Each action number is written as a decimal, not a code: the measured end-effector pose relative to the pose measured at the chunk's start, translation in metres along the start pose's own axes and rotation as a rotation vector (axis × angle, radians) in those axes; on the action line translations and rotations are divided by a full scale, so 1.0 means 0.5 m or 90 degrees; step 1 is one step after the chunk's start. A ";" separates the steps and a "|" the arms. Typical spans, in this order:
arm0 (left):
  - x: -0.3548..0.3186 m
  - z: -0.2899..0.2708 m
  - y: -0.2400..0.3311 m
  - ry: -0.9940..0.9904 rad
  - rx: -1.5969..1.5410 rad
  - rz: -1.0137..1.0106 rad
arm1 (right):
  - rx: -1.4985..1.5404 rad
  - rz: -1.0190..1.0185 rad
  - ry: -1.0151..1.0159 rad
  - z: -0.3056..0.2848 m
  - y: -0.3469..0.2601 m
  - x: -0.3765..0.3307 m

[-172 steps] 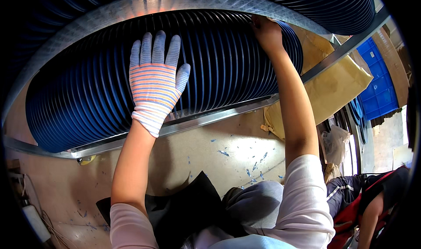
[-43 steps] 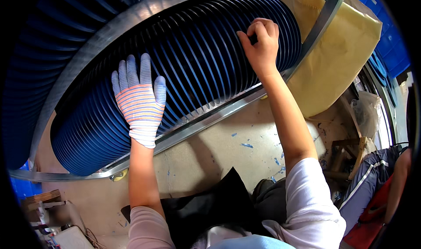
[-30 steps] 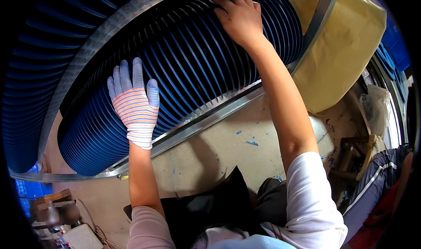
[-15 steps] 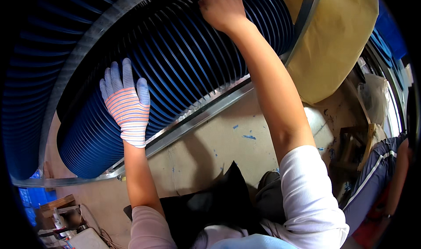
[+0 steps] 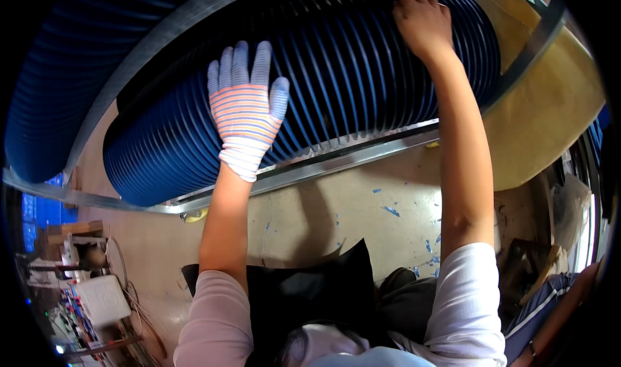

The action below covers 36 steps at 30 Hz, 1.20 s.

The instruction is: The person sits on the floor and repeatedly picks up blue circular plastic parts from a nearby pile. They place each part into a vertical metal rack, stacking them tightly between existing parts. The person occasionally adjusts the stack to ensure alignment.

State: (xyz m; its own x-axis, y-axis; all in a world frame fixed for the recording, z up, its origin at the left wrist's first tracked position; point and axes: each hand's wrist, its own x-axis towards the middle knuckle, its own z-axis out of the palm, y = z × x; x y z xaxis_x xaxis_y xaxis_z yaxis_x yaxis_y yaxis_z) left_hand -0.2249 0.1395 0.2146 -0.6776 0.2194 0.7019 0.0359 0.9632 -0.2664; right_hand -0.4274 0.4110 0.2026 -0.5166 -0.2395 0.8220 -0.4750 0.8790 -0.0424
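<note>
A thick blue ribbed hose (image 5: 349, 76) lies across a metal frame (image 5: 362, 152) in front of me. My left hand (image 5: 246, 111), in a striped glove with grey-blue fingers, rests flat on its left half, fingers stretched and a little apart. Farther right, my bare right hand (image 5: 424, 23) lies over the top of the same hose near its right end. Its fingers reach over the far side, so the tips are partly hidden. Neither hand encloses the hose.
Another large blue ribbed coil (image 5: 48, 95) stands behind a curved metal bar (image 5: 123, 56) at the left. A yellowish sheet (image 5: 543, 118) hangs on the right. Blue scraps (image 5: 391, 210) litter the floor. A person's leg (image 5: 540, 315) shows at lower right; a white box (image 5: 103, 299) sits lower left.
The view has turned, so the hose and frame lie more level. Both hands appear farther right in the picture, still on the hose, and the right hand appears closer to its right end.
</note>
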 end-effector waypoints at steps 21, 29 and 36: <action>-0.017 0.006 -0.009 0.013 0.017 -0.019 | 0.043 0.010 -0.055 -0.024 -0.025 0.002; -0.015 -0.008 -0.009 0.026 0.017 -0.023 | 0.132 -0.016 0.049 -0.041 -0.038 -0.007; -0.011 -0.015 0.002 -0.017 -0.003 -0.004 | 0.054 -0.194 -0.023 -0.098 -0.075 -0.072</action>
State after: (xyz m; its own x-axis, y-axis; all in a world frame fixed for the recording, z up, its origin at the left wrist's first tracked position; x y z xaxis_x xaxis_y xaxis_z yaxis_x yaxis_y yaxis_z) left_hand -0.2157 0.1406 0.2155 -0.6969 0.2099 0.6858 0.0351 0.9650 -0.2598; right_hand -0.3561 0.4067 0.2023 -0.3658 -0.5027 0.7833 -0.6687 0.7273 0.1544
